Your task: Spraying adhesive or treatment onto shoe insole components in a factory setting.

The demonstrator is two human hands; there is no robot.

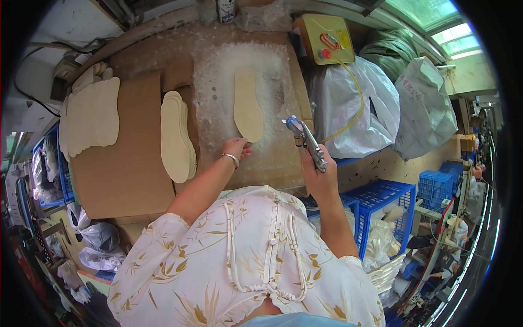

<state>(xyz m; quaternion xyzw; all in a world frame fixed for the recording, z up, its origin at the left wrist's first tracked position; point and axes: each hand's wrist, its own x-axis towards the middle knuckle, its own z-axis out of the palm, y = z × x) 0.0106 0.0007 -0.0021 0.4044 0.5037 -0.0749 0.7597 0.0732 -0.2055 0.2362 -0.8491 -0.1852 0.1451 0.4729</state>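
Observation:
A single cream insole lies on a glue-whitened patch of cardboard in front of me. At its near end, the fingers of my left hand are closed on the edge; a bracelet circles that wrist. My right hand grips a metal spray gun with a blue part at its nozzle, held to the right of the insole. Left of the patch stands a stack of insoles. Farther left lies a pile of wider cream pieces with scalloped edges.
A yellow canister with a yellow hose stands at the back right. Beside it are white sacks. Blue crates sit low on my right, and plastic-bagged goods low on my left. Cardboard covers the table.

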